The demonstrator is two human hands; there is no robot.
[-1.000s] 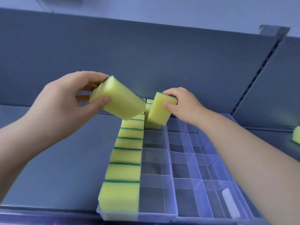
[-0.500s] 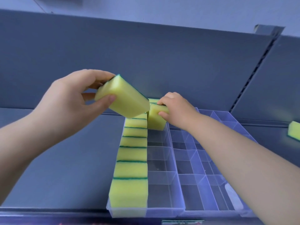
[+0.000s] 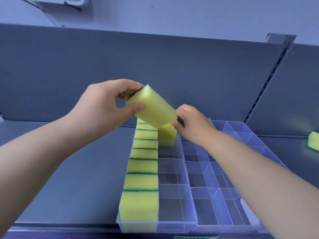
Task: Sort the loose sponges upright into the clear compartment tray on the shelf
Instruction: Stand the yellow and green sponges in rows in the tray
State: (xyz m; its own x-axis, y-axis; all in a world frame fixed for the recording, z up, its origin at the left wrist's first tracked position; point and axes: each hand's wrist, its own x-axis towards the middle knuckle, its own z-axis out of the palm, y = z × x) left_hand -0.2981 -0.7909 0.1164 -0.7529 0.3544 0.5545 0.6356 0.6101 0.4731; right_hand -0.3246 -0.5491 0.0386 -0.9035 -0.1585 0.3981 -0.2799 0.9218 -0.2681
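The clear tray [image 3: 172,228] sits nearest you, at the front edge of the grey shelf [image 3: 69,169]. Its leftmost column is packed front to back with the sponge row [image 3: 140,181]. Each one stands upright, yellow, touching the next, with thin green edges showing between them. The near compartments of the column beside it show only clear plastic. The tray's right part is split into smaller compartments. A pale blurred thing lies in a near one; can't tell what it is. Your right forearm crosses above that part.

Further in, your left hand [image 3: 100,107] grips the held sponge [image 3: 153,109] in the air. The thumb is on the near yellow face and the fingers curl round the far green side. The sponge is tilted, low end down and to the right, above the far end of the sponge row.

Just below and behind it, the far sponge [image 3: 167,137] stands upright at the far end of the second column, right beside the row. Your right hand [image 3: 193,125] is curled at its top right corner, thumb tip against it. The held sponge hides where the fingers land, so grip or plain touch: can't tell.

Off right, the loose sponge [image 3: 313,141] lies on the shelf well apart from the tray, cut by the frame edge. Farthest back are the grey back panel [image 3: 155,62], a slotted rail [image 3: 269,83] on the right and the pale wall [image 3: 189,12] above.
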